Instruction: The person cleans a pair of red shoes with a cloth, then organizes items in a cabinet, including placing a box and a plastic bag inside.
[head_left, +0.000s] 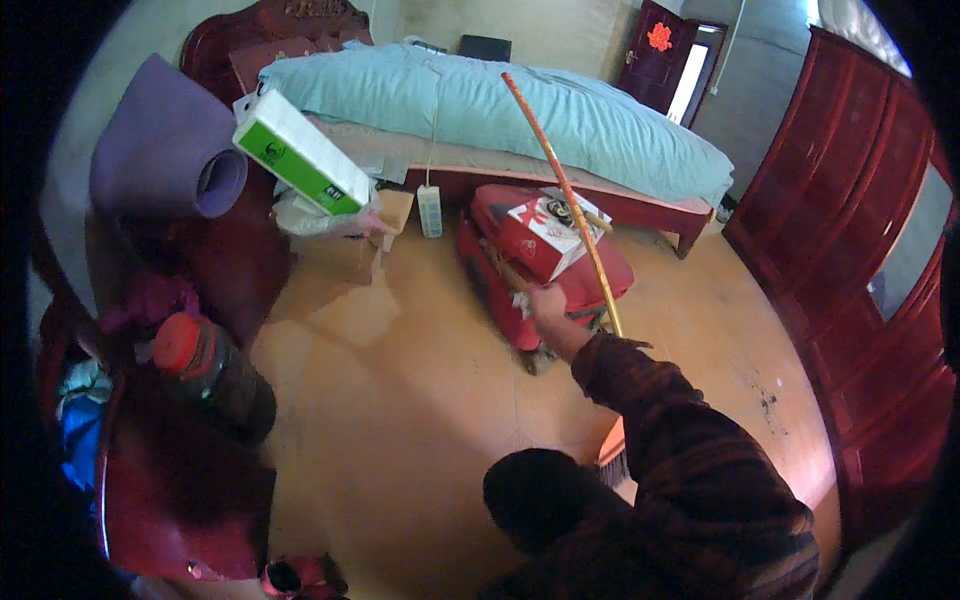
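My right hand (549, 301), at the end of a dark plaid sleeve, reaches to the near side of a red suitcase (611, 274) lying on the floor. A brown strip (504, 266) runs from the fingers along the suitcase's side, and a small whitish scrap (520, 302) shows below them. Blur hides what the fingers grip. A red-and-white box (536, 244) sits on the suitcase with a dark coiled item on it. An orange-gold broom handle (559, 169) slants up past my forearm; the orange broom head (613, 442) shows beneath my sleeve. My left hand is out of view.
A bed with a light-blue cover (480, 97) spans the back, a power strip (430, 212) hanging at its side. Left are a rolled purple mat (150, 150), a green-and-white package (304, 161) and a red-lidded jar (180, 345). A dark red wardrobe (795, 187) lines the right.
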